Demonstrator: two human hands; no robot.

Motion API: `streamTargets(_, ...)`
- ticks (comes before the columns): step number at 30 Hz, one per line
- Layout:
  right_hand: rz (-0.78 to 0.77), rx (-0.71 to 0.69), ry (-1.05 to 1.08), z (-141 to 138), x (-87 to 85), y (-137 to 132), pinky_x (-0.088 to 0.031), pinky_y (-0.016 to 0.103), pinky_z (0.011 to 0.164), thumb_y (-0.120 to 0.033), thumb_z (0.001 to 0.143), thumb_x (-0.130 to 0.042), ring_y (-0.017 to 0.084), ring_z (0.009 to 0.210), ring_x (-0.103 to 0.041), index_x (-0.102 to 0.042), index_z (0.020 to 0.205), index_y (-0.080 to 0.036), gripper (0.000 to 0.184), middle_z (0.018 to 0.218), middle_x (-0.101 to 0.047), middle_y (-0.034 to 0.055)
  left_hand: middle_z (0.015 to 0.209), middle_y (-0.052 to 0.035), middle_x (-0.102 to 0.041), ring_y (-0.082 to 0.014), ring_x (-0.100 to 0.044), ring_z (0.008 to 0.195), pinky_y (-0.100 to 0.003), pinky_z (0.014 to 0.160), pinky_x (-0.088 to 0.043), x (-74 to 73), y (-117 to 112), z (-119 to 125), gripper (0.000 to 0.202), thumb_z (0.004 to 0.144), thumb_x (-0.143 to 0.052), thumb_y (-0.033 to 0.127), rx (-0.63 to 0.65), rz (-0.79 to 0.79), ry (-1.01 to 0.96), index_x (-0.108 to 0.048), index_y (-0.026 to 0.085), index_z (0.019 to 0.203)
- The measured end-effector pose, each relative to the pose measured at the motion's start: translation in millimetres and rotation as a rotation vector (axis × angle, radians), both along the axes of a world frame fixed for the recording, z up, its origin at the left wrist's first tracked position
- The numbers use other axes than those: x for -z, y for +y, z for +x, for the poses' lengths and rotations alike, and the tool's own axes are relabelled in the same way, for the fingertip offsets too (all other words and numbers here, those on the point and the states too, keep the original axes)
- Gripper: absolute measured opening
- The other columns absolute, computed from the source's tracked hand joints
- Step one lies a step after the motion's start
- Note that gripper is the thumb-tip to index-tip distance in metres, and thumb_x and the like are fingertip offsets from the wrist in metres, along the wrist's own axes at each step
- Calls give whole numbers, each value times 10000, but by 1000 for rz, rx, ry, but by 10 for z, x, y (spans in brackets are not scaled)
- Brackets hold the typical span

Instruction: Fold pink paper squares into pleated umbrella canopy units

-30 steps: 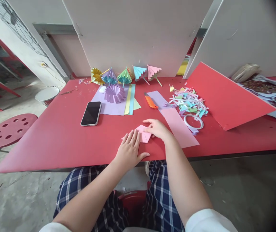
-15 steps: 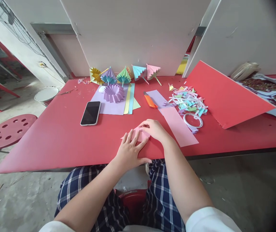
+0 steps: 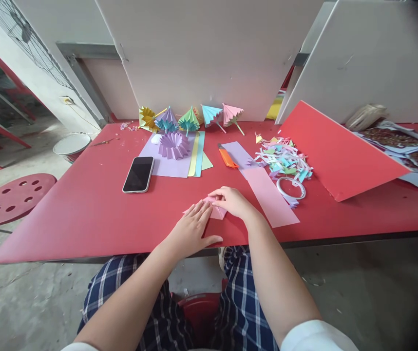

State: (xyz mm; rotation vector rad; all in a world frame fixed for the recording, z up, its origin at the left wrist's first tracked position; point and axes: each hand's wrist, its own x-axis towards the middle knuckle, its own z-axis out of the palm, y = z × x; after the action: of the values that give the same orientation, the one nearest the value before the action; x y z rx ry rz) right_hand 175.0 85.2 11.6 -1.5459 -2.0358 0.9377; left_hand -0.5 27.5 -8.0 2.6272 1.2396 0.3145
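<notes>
A small folded piece of pink paper (image 3: 218,212) lies near the front edge of the red table (image 3: 85,214). Flat on its left part rests my left hand (image 3: 190,228), fingers stretched and thumb apart, covering some of the paper. My right hand (image 3: 231,201) has its fingertips pinched at the paper's upper edge; the exact grip is partly hidden. Just right of my hands lies a pink paper strip (image 3: 273,197), overlapping a lilac strip (image 3: 237,152). An orange utility knife (image 3: 228,158) sits beyond my right hand.
A phone (image 3: 138,174) lies left of stacked coloured sheets (image 3: 172,168) bearing a pleated purple paper ring (image 3: 174,146). Several paper umbrellas (image 3: 212,115) stand along the wall. Paper scraps (image 3: 285,156), a tape roll (image 3: 291,187) and a tilted red board (image 3: 340,156) are on the right.
My left hand has shifted left, its fingers now closer together, uncovering more of the folded pink paper. The right hand keeps its pinch. The whole view has tilted slightly.
</notes>
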Motion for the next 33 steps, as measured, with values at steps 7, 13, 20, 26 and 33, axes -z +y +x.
streamTargets(7,-21,-38,-8,0,14,14,-434,324,794,-274,764,-558,215,964,-573,-638,1039,-255,287,1040,-640,51,1421,-158,-255,-268,-196,1323,-451,1058,-250,-42,-1,43,797,776,-378,634,-38,-29,27,-274,98,1357)
streamTargets(13,-79,-65,-41,14,-6,3,-424,348,821,-346,787,-531,253,1023,-559,-633,1075,-274,314,1136,-612,62,1433,-132,-232,-251,-184,1328,-436,1067,-229,-103,20,9,729,796,-380,603,-77,-61,69,-301,138,1351)
streamTargets(20,-73,-67,-234,23,-74,-51,-428,296,758,-305,817,-484,237,1008,-556,-562,1170,-306,362,1146,-580,62,1443,-116,-191,-244,-183,1330,-390,1073,-216,-261,10,-176,742,806,-378,581,-117,-215,198,-253,119,1373)
streamTargets(26,-48,-64,-252,20,-58,-54,-420,263,712,-355,831,-458,202,934,-568,-559,1168,-319,354,1031,-587,53,1430,-111,-224,-237,-232,1316,-383,1062,-233,-425,-33,-291,686,827,-355,543,-182,-256,296,-294,112,1357)
streamTargets(33,-57,-75,-235,39,-27,-38,-414,263,741,-302,807,-488,202,979,-558,-549,1172,-343,372,1082,-593,41,1273,-88,-513,-261,-414,1221,-421,986,-355,-423,-26,-447,458,845,-368,501,-270,-99,296,-587,197,1107)
